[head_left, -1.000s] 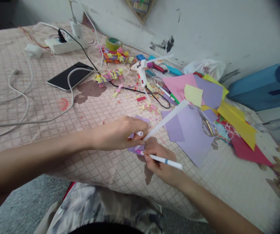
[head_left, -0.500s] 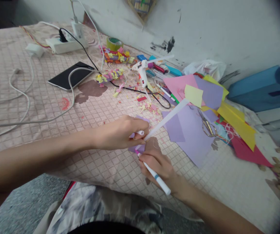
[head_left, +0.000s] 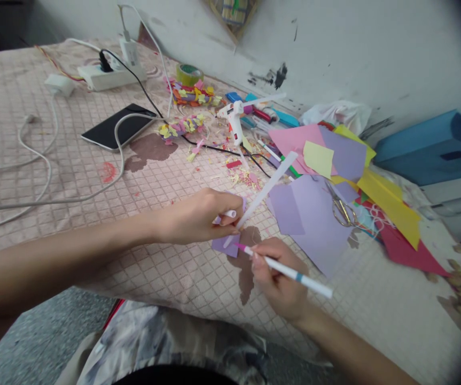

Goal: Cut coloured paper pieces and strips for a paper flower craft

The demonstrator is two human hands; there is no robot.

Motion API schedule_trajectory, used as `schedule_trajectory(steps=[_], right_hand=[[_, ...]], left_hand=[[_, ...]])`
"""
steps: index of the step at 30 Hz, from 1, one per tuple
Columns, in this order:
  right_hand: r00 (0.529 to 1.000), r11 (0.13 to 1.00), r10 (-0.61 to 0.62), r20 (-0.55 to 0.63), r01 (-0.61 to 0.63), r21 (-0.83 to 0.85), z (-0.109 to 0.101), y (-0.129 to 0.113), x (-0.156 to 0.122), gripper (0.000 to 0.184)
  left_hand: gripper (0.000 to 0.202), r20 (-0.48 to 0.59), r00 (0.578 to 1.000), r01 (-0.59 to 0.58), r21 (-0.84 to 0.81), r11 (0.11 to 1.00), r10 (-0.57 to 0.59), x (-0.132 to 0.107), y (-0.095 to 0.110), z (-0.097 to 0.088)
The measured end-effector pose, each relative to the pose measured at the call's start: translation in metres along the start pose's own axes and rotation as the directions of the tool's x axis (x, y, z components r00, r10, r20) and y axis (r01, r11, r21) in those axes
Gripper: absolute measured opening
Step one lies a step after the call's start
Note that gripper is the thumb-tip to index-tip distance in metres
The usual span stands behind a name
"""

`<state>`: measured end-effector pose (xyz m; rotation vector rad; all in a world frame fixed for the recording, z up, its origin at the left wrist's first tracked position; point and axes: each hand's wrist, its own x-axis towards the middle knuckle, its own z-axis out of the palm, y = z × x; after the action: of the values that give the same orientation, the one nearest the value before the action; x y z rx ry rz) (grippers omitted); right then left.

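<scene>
My left hand [head_left: 198,216] is closed on a long white ruler strip [head_left: 268,187] and a small white pen cap [head_left: 229,214], and it presses on a small purple paper piece [head_left: 226,245] on the pink quilted cover. My right hand [head_left: 276,275] grips a white marker [head_left: 290,271] with a pink tip, the tip just off the right edge of the purple piece. The ruler slants up to the right over the cover.
Coloured paper sheets [head_left: 326,182] and scissors [head_left: 340,206] lie to the right. A white glue gun [head_left: 233,118], paper scraps, a tape roll [head_left: 189,74], a black phone [head_left: 118,126], a power strip [head_left: 108,76] and cables sit behind. A blue box [head_left: 434,144] stands far right.
My right hand turned the marker from pointing down-right to lying flatter and moved slightly right, off the purple piece. The ruler's far end swung a little left. My left hand stayed put.
</scene>
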<state>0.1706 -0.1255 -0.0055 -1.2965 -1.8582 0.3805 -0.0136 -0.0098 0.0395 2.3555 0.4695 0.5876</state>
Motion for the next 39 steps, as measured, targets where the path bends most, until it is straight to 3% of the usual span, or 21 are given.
schedule_trajectory(steps=[4, 9, 14, 20, 25, 33, 36, 39], right_hand=[[0.969, 0.971, 0.218, -0.121, -0.202, 0.131, -0.005, 0.007, 0.004, 0.006], [0.926, 0.916, 0.344, -0.156, -0.294, 0.273, -0.009, 0.015, 0.021, 0.007], [0.913, 0.886, 0.358, -0.196, -0.266, 0.381, -0.016, 0.024, 0.051, 0.01], [0.898, 0.838, 0.357, -0.255, -0.187, 0.512, -0.015, 0.036, 0.079, 0.011], [0.868, 0.793, 0.419, -0.266, -0.207, 0.573, -0.012, 0.042, 0.079, 0.013], [0.851, 0.75, 0.455, -0.261, -0.209, 0.628, -0.017, 0.042, 0.072, 0.014], [0.864, 0.726, 0.442, -0.24, -0.188, 0.661, -0.019, 0.039, 0.072, 0.013], [0.898, 0.682, 0.4, -0.182, -0.159, 0.714, -0.018, 0.032, 0.072, 0.013]], left_hand=[[0.017, 0.006, 0.999, 0.034, -0.016, 0.999, -0.034, 0.0, -0.003, 0.001], [0.024, -0.097, 0.991, 0.091, -0.071, 0.993, -0.097, 0.003, -0.011, 0.001], [0.03, -0.218, 0.959, 0.149, -0.149, 0.978, -0.179, 0.016, -0.022, -0.008], [0.018, -0.176, 0.965, 0.225, 0.182, 0.957, -0.193, 0.041, -0.034, -0.023], [0.01, -0.148, 0.974, 0.214, 0.384, 0.898, -0.169, 0.057, -0.043, -0.022], [0.015, -0.067, 0.971, 0.238, 0.398, 0.886, -0.231, 0.051, -0.046, -0.012], [0.021, -0.026, 0.956, 0.282, 0.353, 0.892, -0.292, 0.046, -0.039, -0.01], [0.021, 0.004, 0.974, 0.217, 0.279, 0.936, -0.227, 0.042, -0.029, -0.006]])
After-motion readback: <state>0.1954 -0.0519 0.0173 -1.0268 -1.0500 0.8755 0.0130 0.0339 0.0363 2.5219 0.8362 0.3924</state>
